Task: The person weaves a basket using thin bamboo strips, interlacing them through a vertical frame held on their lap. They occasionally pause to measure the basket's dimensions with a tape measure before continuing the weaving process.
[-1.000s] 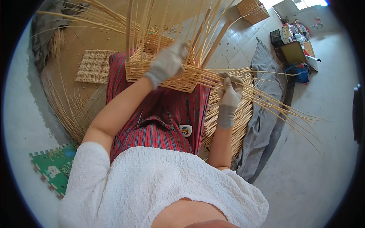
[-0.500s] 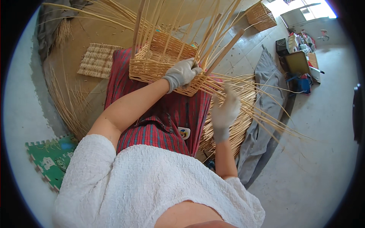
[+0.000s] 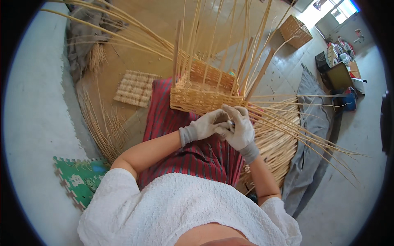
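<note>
A partly woven wicker basket (image 3: 201, 100) rests on the red striped cloth (image 3: 158, 108) over my lap, with long stakes standing up from its walls. Just below its near right corner my two gloved hands meet. My left hand (image 3: 207, 124) is closed, its fingertips against those of the right. Fingers bent, my right hand (image 3: 241, 130) closes around the same spot; a small dark, shiny bit shows between the gloves, too small to name. Long loose weavers (image 3: 283, 123) stick out to the right from the basket's corner, past my right hand.
A heap of cut wicker rods (image 3: 279, 143) lies to the right on grey cloth (image 3: 312, 98). At the left are a woven mat (image 3: 135, 88), loose rods (image 3: 102, 127) and a green foam mat (image 3: 80, 178). Another basket (image 3: 295, 32) stands far right. Wooden sticks (image 3: 260, 74) rise at the basket's corners.
My left hand has left the basket's corner and come down toward me. My right hand has moved up and left to meet it. The whole view has shifted, with the basket appearing farther right and lower.
</note>
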Demonstrator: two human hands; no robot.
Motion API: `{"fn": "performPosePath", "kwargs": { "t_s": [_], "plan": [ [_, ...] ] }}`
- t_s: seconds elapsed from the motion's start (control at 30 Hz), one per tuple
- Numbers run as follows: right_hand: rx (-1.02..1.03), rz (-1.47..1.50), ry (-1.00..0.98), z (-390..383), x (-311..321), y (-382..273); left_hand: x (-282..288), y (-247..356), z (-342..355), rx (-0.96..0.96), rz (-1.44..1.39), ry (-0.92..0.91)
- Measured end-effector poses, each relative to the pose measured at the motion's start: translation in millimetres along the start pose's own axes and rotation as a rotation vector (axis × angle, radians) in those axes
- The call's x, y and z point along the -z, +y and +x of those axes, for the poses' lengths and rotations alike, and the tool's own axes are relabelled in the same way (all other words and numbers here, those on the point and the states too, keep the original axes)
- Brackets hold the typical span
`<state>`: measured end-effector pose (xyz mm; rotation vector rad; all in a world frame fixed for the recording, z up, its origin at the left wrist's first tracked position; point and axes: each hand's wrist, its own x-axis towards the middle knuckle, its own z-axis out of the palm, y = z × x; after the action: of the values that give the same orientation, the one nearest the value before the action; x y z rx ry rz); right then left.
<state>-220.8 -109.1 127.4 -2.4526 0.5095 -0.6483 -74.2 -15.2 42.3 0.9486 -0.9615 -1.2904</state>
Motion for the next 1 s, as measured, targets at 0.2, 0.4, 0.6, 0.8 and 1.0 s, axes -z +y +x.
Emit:
{"fn": "performPosePath", "kwargs": {
  "t_s": [0.2, 0.4, 0.6, 0.8, 1.0],
  "plan": [
    [0.117, -0.396, -0.091, 103.6, 75.5, 26.4, 77.5, 138.3, 44.4, -0.192, 0.099, 0.246],
    [0.097, -0.650, 0.145, 168.6, 154.0, 54.9, 199.4, 183.8, 87.0, -0.369, 0.879, 1.050],
    [-0.097, -0.506, 0.022, 177.3, 159.0, 72.4, 208.8, 178.3, 78.0, -0.483, 0.031, 0.484],
    [0.063, -0.503, 0.105, 174.6, 158.1, 78.9, 210.7, 179.6, 75.9, -0.384, 0.065, 0.527],
    [0.026, -0.652, 0.059, 180.5, 157.5, 79.7, 209.9, 184.0, 74.6, -0.388, 0.114, 0.544]
  ]
}}
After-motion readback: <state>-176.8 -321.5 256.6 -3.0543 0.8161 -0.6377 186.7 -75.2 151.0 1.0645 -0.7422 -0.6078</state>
